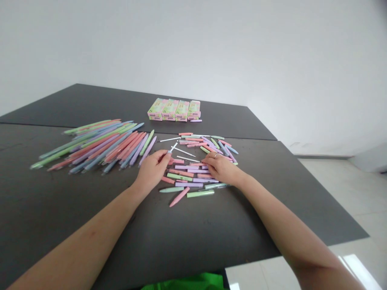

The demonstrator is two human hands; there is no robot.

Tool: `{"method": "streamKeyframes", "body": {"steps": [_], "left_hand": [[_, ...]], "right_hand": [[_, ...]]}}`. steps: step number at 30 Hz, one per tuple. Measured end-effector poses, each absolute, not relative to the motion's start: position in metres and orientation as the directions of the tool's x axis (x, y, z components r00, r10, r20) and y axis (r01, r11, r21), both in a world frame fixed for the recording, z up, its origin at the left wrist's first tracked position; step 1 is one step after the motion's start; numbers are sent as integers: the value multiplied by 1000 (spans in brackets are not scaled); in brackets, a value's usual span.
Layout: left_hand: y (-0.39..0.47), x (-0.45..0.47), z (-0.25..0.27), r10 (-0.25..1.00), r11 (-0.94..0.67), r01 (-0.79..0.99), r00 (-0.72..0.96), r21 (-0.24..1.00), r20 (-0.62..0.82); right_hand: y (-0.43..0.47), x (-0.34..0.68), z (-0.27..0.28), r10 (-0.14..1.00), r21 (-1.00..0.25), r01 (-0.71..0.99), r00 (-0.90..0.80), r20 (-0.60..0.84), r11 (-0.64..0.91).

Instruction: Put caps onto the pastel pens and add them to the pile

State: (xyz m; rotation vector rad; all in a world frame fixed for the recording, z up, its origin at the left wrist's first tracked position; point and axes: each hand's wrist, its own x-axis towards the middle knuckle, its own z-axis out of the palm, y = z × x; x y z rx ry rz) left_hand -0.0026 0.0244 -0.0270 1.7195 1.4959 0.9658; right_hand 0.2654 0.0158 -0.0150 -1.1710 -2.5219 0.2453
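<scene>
My left hand (154,167) pinches a thin white pen refill (173,146) near its lower end, its other end pointing up and away to the right. Several more white refills (185,152) lie loose on the table between my hands. Over the right side of the pastel pen parts, my right hand (222,167) reaches down with its fingers drawn together at a pen part; what they grip is hidden. Around and below the hands lie short pen barrels and caps in pink, purple and green, such as a green one (179,177) and a pink one (179,197).
A large heap of long pastel pens (99,147) spreads over the left of the dark table (193,237). Small green and pink boxes (169,110) stand in a row at the back, with a purple pen part (196,121) in front. A white wall rises behind.
</scene>
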Motion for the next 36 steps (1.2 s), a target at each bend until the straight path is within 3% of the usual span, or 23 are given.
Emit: {"method": "streamKeyframes", "body": {"steps": [8, 14, 21, 27, 36], "left_hand": [[24, -1, -27, 993, -111, 485, 97, 867, 73], [18, 2, -22, 988, 15, 379, 136, 925, -71], [24, 0, -21, 992, -123, 426, 89, 896, 94], [25, -3, -16, 996, -85, 451, 12, 889, 90], [26, -2, -16, 995, -94, 503, 24, 859, 95]], "right_hand": [[21, 266, -12, 867, -349, 795, -479, 139, 496], [28, 266, -22, 910, -300, 863, -352, 220, 406], [27, 276, -14, 925, -207, 916, -291, 245, 343], [29, 298, -6, 933, -149, 922, -342, 111, 356], [35, 303, -13, 943, -178, 928, -306, 133, 326]]}}
